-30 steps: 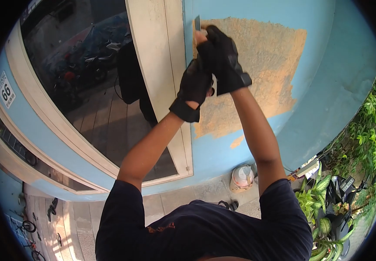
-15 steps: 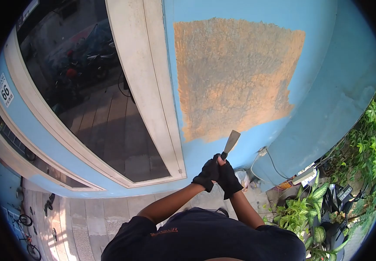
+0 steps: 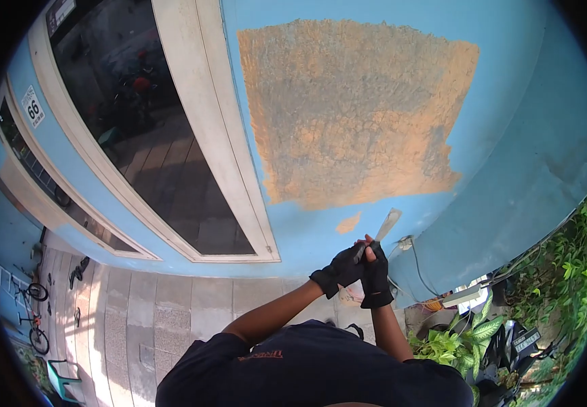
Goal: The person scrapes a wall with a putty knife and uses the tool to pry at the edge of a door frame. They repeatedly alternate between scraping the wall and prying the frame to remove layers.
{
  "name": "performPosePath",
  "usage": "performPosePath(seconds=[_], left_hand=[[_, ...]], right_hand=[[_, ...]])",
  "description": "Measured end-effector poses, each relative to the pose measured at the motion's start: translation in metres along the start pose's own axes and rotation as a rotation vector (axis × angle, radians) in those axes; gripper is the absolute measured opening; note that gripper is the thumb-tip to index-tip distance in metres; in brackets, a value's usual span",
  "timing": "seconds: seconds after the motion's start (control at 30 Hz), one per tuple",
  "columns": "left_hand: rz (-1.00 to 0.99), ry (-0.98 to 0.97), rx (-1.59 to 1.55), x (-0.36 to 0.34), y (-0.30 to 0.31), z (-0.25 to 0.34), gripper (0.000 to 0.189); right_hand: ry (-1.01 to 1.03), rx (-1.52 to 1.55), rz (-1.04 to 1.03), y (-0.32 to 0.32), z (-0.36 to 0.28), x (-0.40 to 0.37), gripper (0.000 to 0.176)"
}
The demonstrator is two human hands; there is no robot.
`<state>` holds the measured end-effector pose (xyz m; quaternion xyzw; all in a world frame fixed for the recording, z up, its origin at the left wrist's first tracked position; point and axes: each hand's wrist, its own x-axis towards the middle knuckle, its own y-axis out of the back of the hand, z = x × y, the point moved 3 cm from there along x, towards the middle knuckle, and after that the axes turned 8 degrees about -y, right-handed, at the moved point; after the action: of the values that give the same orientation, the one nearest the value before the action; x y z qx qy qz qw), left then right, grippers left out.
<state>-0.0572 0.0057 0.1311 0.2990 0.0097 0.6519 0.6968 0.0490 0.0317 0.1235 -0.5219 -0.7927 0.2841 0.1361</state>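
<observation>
A putty knife (image 3: 388,223) points up and to the right, its flat blade close to the blue wall (image 3: 415,207); whether it touches is hard to see. My right hand (image 3: 376,273), in a black fingerless glove, is closed around its handle. Beside it my left hand (image 3: 345,267), gloved alike, is closed against the same handle, which the two hands mostly hide. Above them is a large bare patch (image 3: 354,115) with orange and grey cracked surface. A small orange spot (image 3: 349,222) lies just left of the blade.
A white-framed dark glass door (image 3: 171,149) stands at left. At right are a wall box with a cable (image 3: 406,242), leafy plants (image 3: 453,346) and a parked motorbike (image 3: 524,339). Bicycles (image 3: 35,315) and a green stool (image 3: 63,380) are far left on the paved floor (image 3: 171,305).
The view has shifted. Both hands and the putty knife have moved right along the wall, and the blade leans further right. The small orange spot now shows left of the blade.
</observation>
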Motion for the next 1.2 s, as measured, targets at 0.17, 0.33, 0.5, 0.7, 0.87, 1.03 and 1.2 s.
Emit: performPosePath(seconds=[0.17, 0.33, 0.5, 0.7, 0.87, 1.03, 1.2], left_hand=[[0.061, 0.074, -0.258, 0.007, 0.004, 0.029, 0.058], [0.21, 0.417, -0.876, 0.014, -0.004, -0.044, 0.041], [0.462, 0.588, -1.631, 0.007, 0.014, -0.034, 0.072], [0.179, 0.13, -2.088, 0.011, -0.03, -0.044, 0.093], [0.242, 0.405, -1.695, 0.007, -0.019, 0.024, 0.101], [0.236, 0.279, -1.784, 0.007, -0.034, -0.024, 0.094], [0.319, 0.453, -1.056, 0.013, -0.068, -0.046, 0.059]], right_hand=[[0.124, -0.285, 0.011, 0.038, -0.022, 0.022, 0.02], [0.175, -0.142, 0.196, 0.034, -0.051, 0.02, 0.009], [-0.203, 0.542, -0.369, 0.04, -0.041, 0.027, 0.032], [-0.517, 0.691, -0.662, 0.001, 0.0, 0.02, 0.071], [0.108, -0.12, -0.07, 0.068, -0.053, 0.064, 0.078], [-0.47, 0.246, -0.488, 0.036, -0.048, 0.008, 0.058], [-0.373, -0.453, -0.262, 0.043, -0.032, 0.009, 0.017]])
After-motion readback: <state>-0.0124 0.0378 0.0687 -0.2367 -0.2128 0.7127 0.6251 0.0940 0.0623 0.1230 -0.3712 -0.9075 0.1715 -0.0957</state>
